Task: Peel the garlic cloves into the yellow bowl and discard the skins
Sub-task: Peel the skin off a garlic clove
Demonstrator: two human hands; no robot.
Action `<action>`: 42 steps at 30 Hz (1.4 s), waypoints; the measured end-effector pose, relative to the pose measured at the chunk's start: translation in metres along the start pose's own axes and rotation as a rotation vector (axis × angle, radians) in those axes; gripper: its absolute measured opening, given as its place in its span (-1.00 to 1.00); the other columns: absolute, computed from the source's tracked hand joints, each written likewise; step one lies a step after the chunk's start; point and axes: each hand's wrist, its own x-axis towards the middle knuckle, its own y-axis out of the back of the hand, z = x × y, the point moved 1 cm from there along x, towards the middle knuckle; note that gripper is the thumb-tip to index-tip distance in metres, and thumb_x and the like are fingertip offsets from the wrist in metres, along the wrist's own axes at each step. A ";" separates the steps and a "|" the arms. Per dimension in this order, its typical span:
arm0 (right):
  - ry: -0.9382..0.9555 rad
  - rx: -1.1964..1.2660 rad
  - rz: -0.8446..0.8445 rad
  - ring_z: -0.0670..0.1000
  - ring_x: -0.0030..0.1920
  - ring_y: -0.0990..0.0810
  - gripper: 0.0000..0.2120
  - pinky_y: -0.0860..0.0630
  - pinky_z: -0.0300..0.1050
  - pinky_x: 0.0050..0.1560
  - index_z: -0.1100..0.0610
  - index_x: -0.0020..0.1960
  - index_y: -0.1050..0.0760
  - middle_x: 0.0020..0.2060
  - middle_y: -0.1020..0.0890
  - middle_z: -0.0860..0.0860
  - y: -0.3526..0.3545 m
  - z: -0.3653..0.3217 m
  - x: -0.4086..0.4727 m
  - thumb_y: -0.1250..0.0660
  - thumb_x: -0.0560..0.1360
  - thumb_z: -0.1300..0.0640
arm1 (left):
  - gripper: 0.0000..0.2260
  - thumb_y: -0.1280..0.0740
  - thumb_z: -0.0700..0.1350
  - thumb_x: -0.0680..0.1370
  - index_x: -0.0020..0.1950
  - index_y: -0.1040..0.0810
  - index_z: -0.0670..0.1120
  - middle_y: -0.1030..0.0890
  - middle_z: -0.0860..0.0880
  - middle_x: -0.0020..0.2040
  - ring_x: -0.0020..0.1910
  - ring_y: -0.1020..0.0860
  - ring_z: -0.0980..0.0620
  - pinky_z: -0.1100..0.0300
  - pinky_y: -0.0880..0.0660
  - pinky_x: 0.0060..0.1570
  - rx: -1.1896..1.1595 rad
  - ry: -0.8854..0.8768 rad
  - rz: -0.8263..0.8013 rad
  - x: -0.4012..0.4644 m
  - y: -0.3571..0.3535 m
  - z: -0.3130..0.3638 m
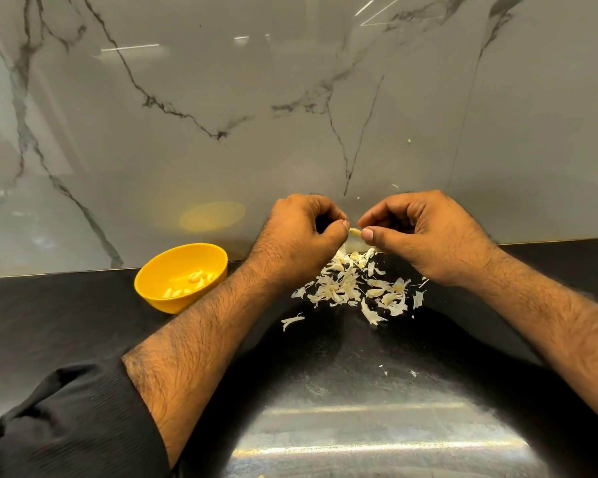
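Left hand (304,229) and right hand (425,232) pinch one garlic clove (355,232) between fingertips above skin pile (356,288); yellow bowl (159,291) (peeled cloves inside) left of it.

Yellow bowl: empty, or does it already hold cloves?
Not empty. The yellow bowl stands upright on the black counter with several pale peeled cloves lying on its bottom, far from full.

Dark desk under a marble wall

The glossy black desk (66,315) meets a grey marble wall (221,81) with dark veins; a black sleeve (73,426) shows lower left.
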 end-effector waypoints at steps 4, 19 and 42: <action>-0.012 0.032 0.053 -0.13 -0.13 -0.72 -0.93 -0.73 -0.03 0.00 -0.07 0.02 -0.70 -0.17 -0.73 -0.14 0.004 0.002 0.002 -0.51 0.54 0.03 | -0.92 -0.46 -0.07 0.63 -0.03 -0.72 -0.02 -0.71 0.07 -0.22 -0.22 -0.70 0.12 0.15 -0.69 -0.15 -0.039 0.021 0.002 0.000 0.006 -0.002; 0.035 -0.037 0.024 -0.22 -0.11 -0.68 -0.93 -0.65 -0.26 -0.05 -0.09 0.04 -0.70 -0.18 -0.72 -0.18 0.003 0.000 0.001 -0.49 0.55 0.01 | -0.90 -0.41 -0.14 0.67 0.08 -0.73 -0.11 -0.73 0.03 -0.19 -0.26 -0.71 0.15 0.26 -0.65 -0.20 -0.045 -0.047 -0.121 -0.001 0.005 0.000; -0.078 0.535 -0.178 0.12 -0.23 -0.57 -0.81 -0.60 -0.07 -0.21 0.21 -0.01 -0.69 -0.23 -0.65 0.14 0.000 0.007 0.002 -0.37 0.57 0.11 | -0.90 -0.44 -0.21 0.61 -0.08 -0.70 -0.20 -0.71 -0.09 -0.27 -0.36 -0.65 0.05 0.29 -0.53 -0.36 -0.318 0.135 -0.151 -0.004 0.008 0.002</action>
